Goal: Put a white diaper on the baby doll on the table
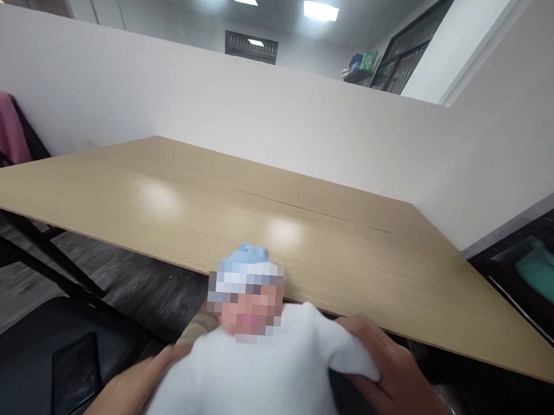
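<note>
A baby doll [265, 371] in a white outfit and a blue-and-white cap is held upright just in front of the near edge of a light wooden table [266, 226]. My left hand [136, 384] wraps around the doll's left side under its arm. My right hand [389, 373] grips the doll's other sleeve and side, fingers closed on the white cloth. The picture is smeared by motion.
A white partition wall [265, 112] runs behind the table. A pink cloth [2, 128] hangs over a dark chair at far left. A dark shelf holding a teal thing [545, 273] stands at right. A dark seat with a phone-like slab [75, 373] is at lower left.
</note>
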`<state>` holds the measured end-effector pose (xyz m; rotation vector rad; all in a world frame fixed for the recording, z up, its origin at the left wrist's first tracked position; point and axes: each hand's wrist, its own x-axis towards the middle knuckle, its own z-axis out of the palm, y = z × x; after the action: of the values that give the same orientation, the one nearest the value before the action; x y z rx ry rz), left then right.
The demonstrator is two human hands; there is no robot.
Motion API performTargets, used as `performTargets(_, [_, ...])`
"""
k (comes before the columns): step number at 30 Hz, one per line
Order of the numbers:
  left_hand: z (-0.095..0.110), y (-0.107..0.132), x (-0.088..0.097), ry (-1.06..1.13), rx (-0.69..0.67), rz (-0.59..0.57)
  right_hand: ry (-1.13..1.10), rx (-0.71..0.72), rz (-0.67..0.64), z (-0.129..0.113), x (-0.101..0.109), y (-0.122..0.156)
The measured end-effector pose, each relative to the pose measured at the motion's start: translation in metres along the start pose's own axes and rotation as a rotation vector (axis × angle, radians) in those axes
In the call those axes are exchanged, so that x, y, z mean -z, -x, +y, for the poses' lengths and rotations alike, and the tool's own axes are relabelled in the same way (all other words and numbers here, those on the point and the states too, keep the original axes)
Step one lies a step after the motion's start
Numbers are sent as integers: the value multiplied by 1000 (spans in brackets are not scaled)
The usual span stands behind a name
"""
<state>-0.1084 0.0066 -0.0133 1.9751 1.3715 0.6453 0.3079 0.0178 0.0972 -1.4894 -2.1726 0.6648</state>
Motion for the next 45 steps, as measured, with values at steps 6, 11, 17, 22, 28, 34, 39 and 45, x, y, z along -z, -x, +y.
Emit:
performTargets(6, [43,-108,41,-71,-156,-109,36,-195,219,37,11,-14])
performTargets(11, [41,-199,55,-159,-233,-73,57,-271,305,81,2,-61])
performTargets(17, [18,-253,65,-310,-187,-77,50,-277,306,117,-2,-103])
performTargets(22, [-4,-291,71,-517,-153,-1,57,-256,332,140,-2,-143])
performTargets(28, [-36,-349,69,-595,-151,124,140,-156,407,173,-2,-207])
performTargets(34, [-59,-416,69,-634,-198,181,242,-47,441,206,4,-270])
performTargets(39, [-67,-480,70,-634,-220,212,255,-56,444,227,15,-324])
performTargets(45, [-76,-505,70,-525,-230,262,319,-102,495,236,21,-347])
